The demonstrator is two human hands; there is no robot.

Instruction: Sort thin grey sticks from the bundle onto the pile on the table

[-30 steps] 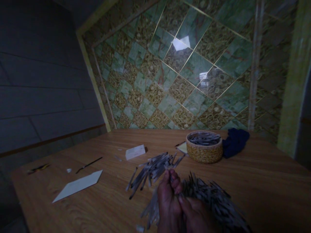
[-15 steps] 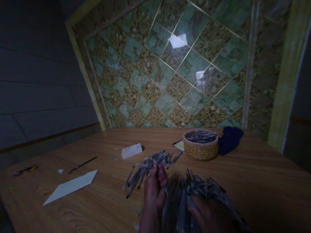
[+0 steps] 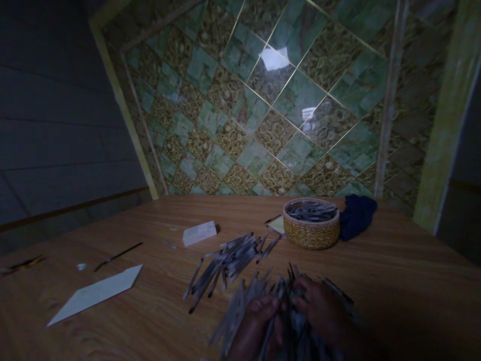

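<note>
Pen-like grey sticks (image 3: 237, 308), many of them dark-tipped, lie in a loose heap on the near side of the wooden table (image 3: 161, 321), and both bare hands are down in it. From where I stand, the left hand (image 3: 259, 321) has its thumb and fingers bent inward, close together, over the middle of the heap; sticks show right against the fingertips, but in this dim light I can't tell whether it grips any. The right hand (image 3: 319, 306) is just beside it, over the heap's right part, its fingers curled down onto the sticks; whether they close on one is too blurred to say. The two hands are apart, with sticks showing in the narrow gap between them. Beyond the left hand is a smaller pile (image 3: 236, 255) of similar sticks. Toward the table's far right corner stands a round woven basket (image 3: 311, 235) filled with more, a bunched dark blue cloth (image 3: 356, 215) at its right side. A white box (image 3: 199, 233) sits left of the smaller pile, and nearer the left edge lie a white card (image 3: 97, 295) and a thin black rod (image 3: 118, 256).
</note>
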